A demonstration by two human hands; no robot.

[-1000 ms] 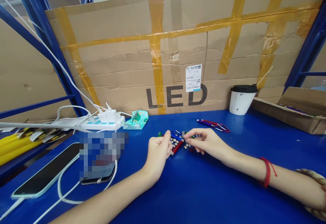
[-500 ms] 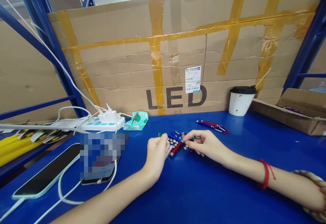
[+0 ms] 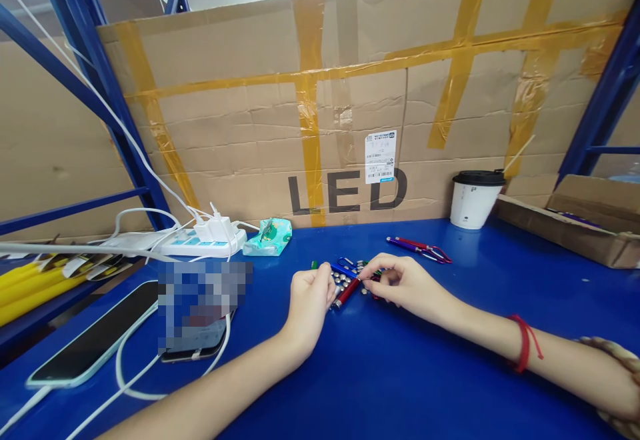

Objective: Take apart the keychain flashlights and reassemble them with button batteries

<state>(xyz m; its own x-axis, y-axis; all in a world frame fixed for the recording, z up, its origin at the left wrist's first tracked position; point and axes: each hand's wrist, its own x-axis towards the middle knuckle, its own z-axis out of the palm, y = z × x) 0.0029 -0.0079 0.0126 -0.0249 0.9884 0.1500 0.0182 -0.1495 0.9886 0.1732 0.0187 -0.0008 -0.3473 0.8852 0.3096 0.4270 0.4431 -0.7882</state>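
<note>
My left hand (image 3: 311, 303) is closed, its thumb and curled fingers at the left end of a slim blue metal tube (image 3: 345, 270). At the tube's other end, my right hand (image 3: 400, 283) pinches with thumb and forefinger; whatever sits between those fingertips is too small to make out. Just below the tube a red metal tube (image 3: 347, 293) lies slantwise on the table. Small round silver pieces like button cells (image 3: 343, 280) are scattered between the hands. A bit of green (image 3: 314, 265) shows behind my left hand. My right fingers partly hide more small parts.
Purple and red pen-like tubes with loops (image 3: 419, 248) lie farther back. A lidded paper cup (image 3: 475, 200) and an open cardboard box (image 3: 575, 227) stand at right. On the left are a power strip (image 3: 200, 243), a green packet (image 3: 269, 237), phones (image 3: 100, 333) and white cables.
Both hands keep almost the same place and grip. The whole view has shifted very slightly.
</note>
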